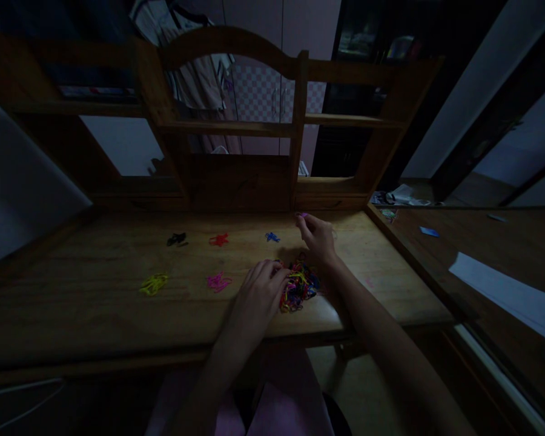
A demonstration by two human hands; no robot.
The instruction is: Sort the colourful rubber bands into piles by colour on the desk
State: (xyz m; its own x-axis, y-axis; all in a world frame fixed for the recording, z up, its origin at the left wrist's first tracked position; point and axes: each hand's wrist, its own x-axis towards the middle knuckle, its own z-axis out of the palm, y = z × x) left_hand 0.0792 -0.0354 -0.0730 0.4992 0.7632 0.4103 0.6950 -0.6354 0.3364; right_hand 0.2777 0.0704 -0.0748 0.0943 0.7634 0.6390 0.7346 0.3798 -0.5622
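Note:
A tangled heap of multicoloured rubber bands (303,287) lies near the front edge of the wooden desk. My left hand (264,286) rests at the heap's left side, fingers loosely bent over it and thumb apart, touching the bands. Behind the heap, my right hand (318,235) is raised slightly with thumb and forefinger pinched on a small purple rubber band (304,214). Sorted by colour, small piles lie to the left: blue bands (272,237), red bands (218,240), black bands (177,239), pink bands (218,281) and yellow bands (154,283).
A wooden shelf unit (240,128) with small drawers rises along the desk's back edge. To the right, past the desk's raised side edge, a second wooden surface (463,242) bears a white paper sheet (504,292) and a blue card (429,231). The room is dim.

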